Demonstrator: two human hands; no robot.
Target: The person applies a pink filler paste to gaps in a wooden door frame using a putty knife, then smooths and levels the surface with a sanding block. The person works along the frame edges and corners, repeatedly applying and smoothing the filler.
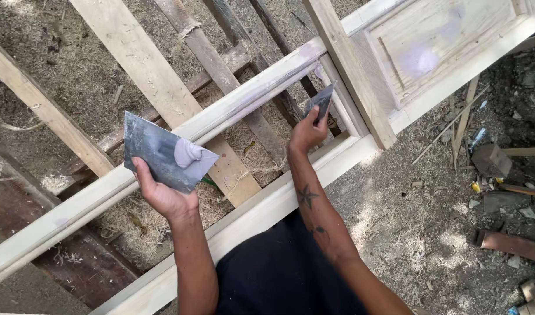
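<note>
My left hand holds a grey metal plate from below, tilted, with a dab of pale lilac filler on its upper right part. My right hand pinches a small grey scraper blade and has it against the inner edge of a pale wooden door frame. The frame lies flat and runs diagonally from lower left to upper right. Lilac filler smears show on the frame rail and on the raised panel at the upper right.
Rough wooden planks and darker slats lie under the frame on ground covered in sawdust and shavings. Stones, wood scraps and a rusty pipe sit at the right. My dark trousers fill the bottom middle.
</note>
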